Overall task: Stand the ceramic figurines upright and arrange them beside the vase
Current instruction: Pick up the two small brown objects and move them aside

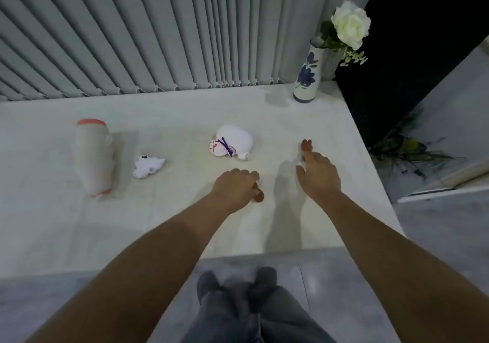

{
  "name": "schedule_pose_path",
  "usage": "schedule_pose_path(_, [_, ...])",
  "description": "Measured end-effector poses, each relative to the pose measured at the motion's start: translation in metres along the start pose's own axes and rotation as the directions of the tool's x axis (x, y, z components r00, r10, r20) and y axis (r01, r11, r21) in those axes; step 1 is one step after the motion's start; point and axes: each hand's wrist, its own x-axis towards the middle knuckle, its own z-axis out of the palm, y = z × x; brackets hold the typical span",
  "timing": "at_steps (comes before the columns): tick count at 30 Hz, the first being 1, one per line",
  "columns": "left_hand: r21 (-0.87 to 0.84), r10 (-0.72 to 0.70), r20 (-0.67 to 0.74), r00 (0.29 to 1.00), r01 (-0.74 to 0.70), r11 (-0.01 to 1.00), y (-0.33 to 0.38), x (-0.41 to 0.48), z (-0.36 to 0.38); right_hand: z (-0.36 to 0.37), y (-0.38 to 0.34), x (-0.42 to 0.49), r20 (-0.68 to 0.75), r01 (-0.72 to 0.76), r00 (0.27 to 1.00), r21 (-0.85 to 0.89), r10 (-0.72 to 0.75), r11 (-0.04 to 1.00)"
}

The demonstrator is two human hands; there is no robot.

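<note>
Left of frame: a tall cream figurine [94,157] with an orange-red band at each end lies on its side on the white table [53,223]. Just to its right, lower, a small white figurine [147,167] with dark markings lies toppled, apart from the tall one.

Centre of frame: a rounded white figurine [232,142] with red and purple markings lies on its side, beyond the hands and touching neither.

Lower centre: the left hand [234,187] is curled, knuckles up, closed over a small reddish-brown figurine [258,195]; only its rounded end shows below the fingers. Whether that piece rests on the table or is lifted cannot be determined.

Right of centre: the right hand [318,174] grips a second piece, the orange-eared figurine [306,145], whose two reddish tips project upward past the fingertips. Its body is hidden by the hand; its exact posture cannot be determined.

Upper right: the vase [308,74], white with a blue flower pattern, stands upright near the table's far right corner, holding a white rose [350,23]. It stands well apart from all five figurines. Grey vertical blinds [158,30] run behind the table.
</note>
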Motion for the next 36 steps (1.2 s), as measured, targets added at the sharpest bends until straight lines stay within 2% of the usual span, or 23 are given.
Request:
schedule_pose_path(3, [0.037, -0.001, 0.044, 0.999, -0.001, 0.999, 0.007, 0.002, 0.009, 0.004, 0.016, 0.003, -0.005, -0.031, 1.0, 0.002, 0.031, 1.0])
schedule_pose_path(7, [0.186, 0.04, 0.042, 0.998, -0.047, 0.981, 0.013, 0.009, 0.019, 0.009, 0.026, 0.014, 0.016, -0.033, 0.999, -0.01, 0.033, 0.999])
schedule_pose_path(10, [0.251, 0.029, 0.039, 0.999, -0.038, 0.967, 0.016, 0.013, 0.022, 0.014, 0.028, 0.026, 0.071, -0.018, 0.997, -0.053, 0.022, 0.998])
schedule_pose_path(15, [0.257, 0.045, 0.016, 0.999, -0.048, 0.965, 0.016, 0.019, 0.027, 0.023, 0.026, 0.042, 0.033, 0.006, 0.999, -0.167, 0.0, 0.986])
schedule_pose_path(17, [0.219, 0.042, 0.01, 0.999, -0.043, 0.975, 0.015, 0.022, 0.025, 0.027, 0.027, 0.046, -0.012, 0.001, 1.0, -0.194, -0.003, 0.981])
schedule_pose_path(20, [0.098, 0.025, 0.003, 1.0, -0.025, 0.995, 0.013, 0.031, 0.019, 0.028, 0.028, 0.052, -0.008, -0.015, 1.0, -0.205, 0.013, 0.979])
schedule_pose_path(24, [-0.068, 0.033, -0.008, 0.999, -0.034, 0.997, 0.011, 0.045, 0.012, 0.025, 0.029, 0.06, -0.065, -0.025, 0.998, -0.141, 0.016, 0.99])
schedule_pose_path(28, [-0.373, -0.011, -0.034, 0.999, -0.002, 0.928, 0.013, 0.063, 0.003, 0.02, 0.028, 0.067, -0.094, 0.012, 0.995, -0.033, -0.015, 0.999])
schedule_pose_path(30, [-0.464, -0.044, -0.041, 0.998, 0.02, 0.886, 0.015, 0.073, -0.006, 0.017, 0.028, 0.072, -0.073, 0.031, 0.997, -0.005, -0.031, 1.0])
schedule_pose_path(33, [-0.542, -0.101, -0.039, 0.994, 0.064, 0.838, 0.014, 0.089, -0.02, 0.014, 0.029, 0.077, -0.012, 0.034, 0.999, 0.063, -0.033, 0.997])
schedule_pose_path(36, [-0.541, -0.144, -0.01, 0.989, 0.116, 0.833, 0.013, 0.104, -0.025, 0.011, 0.028, 0.08, -0.006, 0.029, 1.0, 0.097, -0.028, 0.995])
